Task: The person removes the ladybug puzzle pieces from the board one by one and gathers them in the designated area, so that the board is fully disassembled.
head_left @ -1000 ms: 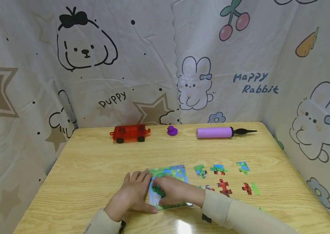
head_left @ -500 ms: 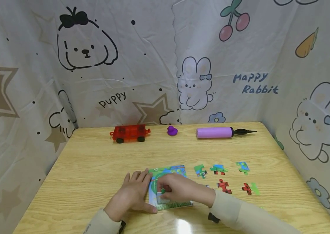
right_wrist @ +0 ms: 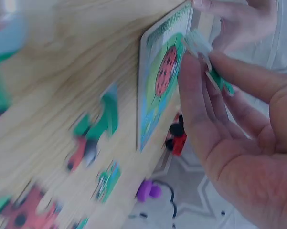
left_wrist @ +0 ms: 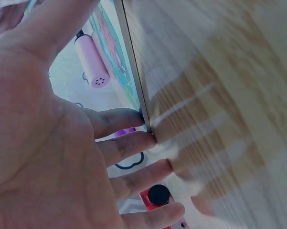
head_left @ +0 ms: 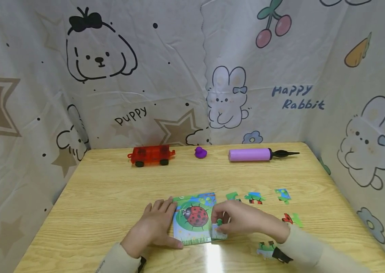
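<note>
A ladybug puzzle board (head_left: 196, 232) lies on the wooden table, its ladybug picture showing in the head view. Along its left edge rests my left hand (head_left: 153, 223), fingers spread and fairly straight; the left wrist view shows the fingertips at the edge. Between thumb and fingers, my right hand (head_left: 243, 218) pinches a green and pale blue puzzle piece (head_left: 218, 232) over the board's lower right corner. In the right wrist view the held puzzle piece (right_wrist: 198, 44) is tilted above the board. Whether it touches the board cannot be told.
Several loose puzzle pieces (head_left: 255, 197) lie to the right of the board, some partly hidden by the right arm. Along the back edge stand a red toy car (head_left: 150, 155), a purple toy duck (head_left: 201, 152) and a lilac hand pump (head_left: 250, 154).
My right hand has moved right from the board's middle to its lower right corner, carrying the puzzle piece and uncovering the ladybug. The left hand has stayed in place.
</note>
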Tool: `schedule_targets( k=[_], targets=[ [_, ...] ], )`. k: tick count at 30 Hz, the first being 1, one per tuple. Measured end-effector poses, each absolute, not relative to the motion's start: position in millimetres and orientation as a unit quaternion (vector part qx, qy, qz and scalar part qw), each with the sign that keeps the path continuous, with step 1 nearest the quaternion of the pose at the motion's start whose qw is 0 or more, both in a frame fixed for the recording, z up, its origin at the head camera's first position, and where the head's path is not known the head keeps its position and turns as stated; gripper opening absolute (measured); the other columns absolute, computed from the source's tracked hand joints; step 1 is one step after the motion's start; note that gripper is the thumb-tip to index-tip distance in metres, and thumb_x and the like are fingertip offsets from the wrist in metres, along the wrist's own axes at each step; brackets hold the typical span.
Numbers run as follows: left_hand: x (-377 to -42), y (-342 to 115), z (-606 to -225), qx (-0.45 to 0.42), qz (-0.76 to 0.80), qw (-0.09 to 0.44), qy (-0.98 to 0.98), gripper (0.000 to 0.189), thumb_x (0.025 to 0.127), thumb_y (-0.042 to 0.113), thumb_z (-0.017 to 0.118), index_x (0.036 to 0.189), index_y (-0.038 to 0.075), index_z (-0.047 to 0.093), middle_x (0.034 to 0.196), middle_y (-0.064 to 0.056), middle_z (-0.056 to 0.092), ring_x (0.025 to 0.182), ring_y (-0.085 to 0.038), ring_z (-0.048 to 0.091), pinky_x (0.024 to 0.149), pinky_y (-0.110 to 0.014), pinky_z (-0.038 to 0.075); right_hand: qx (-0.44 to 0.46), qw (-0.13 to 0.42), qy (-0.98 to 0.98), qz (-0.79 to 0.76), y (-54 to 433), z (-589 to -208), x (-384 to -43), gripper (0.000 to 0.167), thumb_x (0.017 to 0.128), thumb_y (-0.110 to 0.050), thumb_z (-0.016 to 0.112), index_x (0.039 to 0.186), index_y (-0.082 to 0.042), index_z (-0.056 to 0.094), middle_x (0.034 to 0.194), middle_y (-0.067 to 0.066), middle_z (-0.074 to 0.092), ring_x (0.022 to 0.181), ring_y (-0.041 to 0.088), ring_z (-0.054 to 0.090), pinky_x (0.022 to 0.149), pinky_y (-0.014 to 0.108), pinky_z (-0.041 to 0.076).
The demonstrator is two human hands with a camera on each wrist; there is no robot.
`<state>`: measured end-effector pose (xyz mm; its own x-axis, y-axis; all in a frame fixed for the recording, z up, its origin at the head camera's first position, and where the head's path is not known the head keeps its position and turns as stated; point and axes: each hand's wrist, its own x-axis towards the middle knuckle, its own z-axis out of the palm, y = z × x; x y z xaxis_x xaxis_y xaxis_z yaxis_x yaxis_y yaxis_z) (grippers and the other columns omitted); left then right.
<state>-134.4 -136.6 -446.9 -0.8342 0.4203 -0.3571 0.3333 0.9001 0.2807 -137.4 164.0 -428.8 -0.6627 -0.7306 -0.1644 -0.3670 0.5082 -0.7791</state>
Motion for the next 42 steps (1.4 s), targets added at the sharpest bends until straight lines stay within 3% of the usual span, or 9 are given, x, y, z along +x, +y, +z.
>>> schedule_targets(
  k=[6,11,17,23,28,38,42],
  targets=[
    [-136,-138,-447,0.201,0.104,0.209,0.951,0.128,0.067,0.074,0.087,0.163,0.009,0.033,0.174,-0.017,0.026,0.157,-0.043,0.027,0.125,-0.073,0.022,-0.326,0.293,0.815,-0.378,195,-432,-125,0.014,0.094,-0.009,0.078,0.099,-0.018,0.07,0.099,-0.008,0.072,0.083,0.0,0.069,0.076,0.022,0.059],
    [-136,-140,-446,0.198,0.098,0.209,0.953,0.128,0.067,0.074,0.087,0.163,0.01,0.033,0.174,-0.017,0.026,0.157,-0.043,0.028,0.125,-0.073,0.022,-0.318,0.314,0.807,-0.385,202,-444,-113,0.017,0.09,-0.005,0.08,0.097,-0.017,0.069,0.096,-0.01,0.071,0.071,-0.003,0.064,0.069,0.02,0.058],
    [-135,-141,-444,0.198,0.094,0.214,0.952,0.129,0.067,0.075,0.087,0.163,0.009,0.032,0.174,-0.017,0.026,0.157,-0.044,0.028,0.125,-0.072,0.022,-0.341,0.25,0.843,-0.333,199,-452,-100,0.019,0.087,-0.007,0.084,0.091,-0.019,0.069,0.085,-0.016,0.066,0.063,-0.009,0.05,0.062,0.017,0.053],
    [-136,-142,-443,0.202,0.093,0.211,0.952,0.128,0.067,0.075,0.086,0.163,0.01,0.033,0.173,-0.017,0.027,0.157,-0.043,0.029,0.125,-0.071,0.023,-0.372,0.168,0.874,-0.263,199,-451,-94,0.023,0.085,-0.016,0.087,0.088,-0.023,0.066,0.081,-0.016,0.055,0.071,-0.007,0.042,0.063,0.015,0.044],
    [-136,-140,-442,0.208,0.099,0.213,0.949,0.125,0.069,0.074,0.086,0.163,0.009,0.034,0.173,-0.018,0.028,0.156,-0.043,0.03,0.125,-0.072,0.023,-0.362,0.15,0.89,-0.233,201,-453,-92,0.021,0.084,-0.022,0.089,0.087,-0.027,0.069,0.083,-0.016,0.05,0.073,-0.005,0.038,0.061,0.015,0.039],
    [-137,-141,-443,0.214,0.099,0.206,0.95,0.127,0.067,0.077,0.085,0.162,0.01,0.035,0.172,-0.016,0.03,0.156,-0.042,0.032,0.126,-0.07,0.022,-0.399,0.09,0.884,-0.227,208,-463,-89,0.017,0.087,-0.027,0.087,0.086,-0.03,0.07,0.087,-0.016,0.048,0.074,-0.008,0.037,0.061,0.012,0.041],
    [-140,-146,-448,0.23,0.108,0.175,0.951,0.116,0.073,0.077,0.081,0.159,0.01,0.042,0.167,-0.015,0.038,0.152,-0.042,0.037,0.125,-0.069,0.025,-0.402,0.084,0.877,-0.248,216,-461,-91,0.012,0.093,-0.027,0.081,0.088,-0.031,0.071,0.087,-0.018,0.054,0.076,-0.008,0.045,0.064,0.013,0.046]
  ],
)
